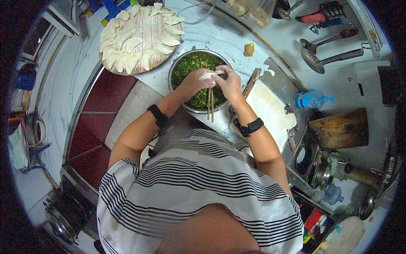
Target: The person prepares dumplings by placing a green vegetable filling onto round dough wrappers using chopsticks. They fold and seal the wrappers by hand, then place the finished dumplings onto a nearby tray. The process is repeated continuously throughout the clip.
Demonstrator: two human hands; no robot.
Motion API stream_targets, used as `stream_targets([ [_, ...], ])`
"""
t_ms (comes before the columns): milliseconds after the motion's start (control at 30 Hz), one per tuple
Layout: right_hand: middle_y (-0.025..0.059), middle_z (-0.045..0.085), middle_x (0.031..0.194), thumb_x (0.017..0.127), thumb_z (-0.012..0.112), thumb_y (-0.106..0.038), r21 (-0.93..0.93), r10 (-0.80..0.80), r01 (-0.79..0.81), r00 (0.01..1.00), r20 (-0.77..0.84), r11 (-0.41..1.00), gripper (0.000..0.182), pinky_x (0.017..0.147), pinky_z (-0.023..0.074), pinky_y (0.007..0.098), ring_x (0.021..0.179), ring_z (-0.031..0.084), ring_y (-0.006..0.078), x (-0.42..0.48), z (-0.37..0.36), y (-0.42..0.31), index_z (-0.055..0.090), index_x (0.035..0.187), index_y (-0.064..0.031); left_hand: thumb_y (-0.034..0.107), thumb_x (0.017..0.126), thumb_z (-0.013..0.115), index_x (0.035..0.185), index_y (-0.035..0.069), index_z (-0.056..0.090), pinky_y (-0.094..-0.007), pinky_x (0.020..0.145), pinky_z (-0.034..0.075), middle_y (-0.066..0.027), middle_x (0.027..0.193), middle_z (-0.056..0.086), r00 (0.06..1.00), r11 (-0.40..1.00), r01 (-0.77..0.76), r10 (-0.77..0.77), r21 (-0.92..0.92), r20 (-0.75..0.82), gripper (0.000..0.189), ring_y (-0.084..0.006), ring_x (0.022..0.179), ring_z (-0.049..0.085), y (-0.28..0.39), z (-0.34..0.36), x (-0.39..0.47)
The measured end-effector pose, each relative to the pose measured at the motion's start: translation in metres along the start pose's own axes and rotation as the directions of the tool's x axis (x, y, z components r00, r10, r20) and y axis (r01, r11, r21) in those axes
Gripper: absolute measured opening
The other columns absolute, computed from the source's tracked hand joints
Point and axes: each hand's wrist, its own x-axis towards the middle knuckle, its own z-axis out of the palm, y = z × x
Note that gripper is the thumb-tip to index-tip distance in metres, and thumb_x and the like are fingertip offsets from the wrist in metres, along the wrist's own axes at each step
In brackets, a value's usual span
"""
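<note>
A pale dough dumpling (206, 76) is pinched between my two floury hands. It rests in the fingers of my left hand (196, 80), while the fingertips of my right hand (231, 82) press its right end. Below them stands a steel bowl (170, 76) with chopped green filling (187, 63) inside. Two wooden chopsticks (210, 111) lean over the bowl's near rim, their upper ends hidden beneath my hands. Up and to the left, several shaped dumplings (131, 44) lie around a round ridged board (146, 31).
On the right, a rolling pin (252, 81) lies beside a broad dough sheet (265, 108). A ginger-like lump (249, 50) sits behind the bowl. Farther right are a blue plastic bottle (309, 100) and a wooden cutting board (341, 128); a slotted ladle (312, 60) hangs on the wall.
</note>
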Motion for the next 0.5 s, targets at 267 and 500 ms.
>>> stream_targets([
  [267,0.0076,0.062,0.074,0.073,0.061,-0.006,0.347,0.129,-0.212,0.96,0.247,0.914,0.011,0.059,0.045,0.0244,0.066,0.055,0.0111,0.006,0.004,0.018,0.063,0.08,0.0018,0.008,0.076,0.057,0.119,0.002,0.035,-0.0284,0.076,0.049,-0.0109,0.106,0.045,0.999,0.999,-0.023,0.021,-0.038,-0.028,0.048,-0.0177,0.094,0.05,-0.003,0.004,-0.002],
  [500,0.0113,0.06,0.077,0.068,0.06,-0.001,-0.069,-0.212,0.219,0.973,0.092,0.973,0.007,0.069,0.0444,0.0299,0.075,0.056,0.022,0.002,0.002,-0.013,0.063,0.074,0.0007,0.007,0.074,0.057,0.119,0.004,0.034,-0.0287,0.078,0.046,-0.0112,0.108,0.047,1.0,0.997,0.006,-0.007,-0.077,-0.022,0.051,-0.0177,0.096,0.05,-0.012,-0.002,-0.002],
])
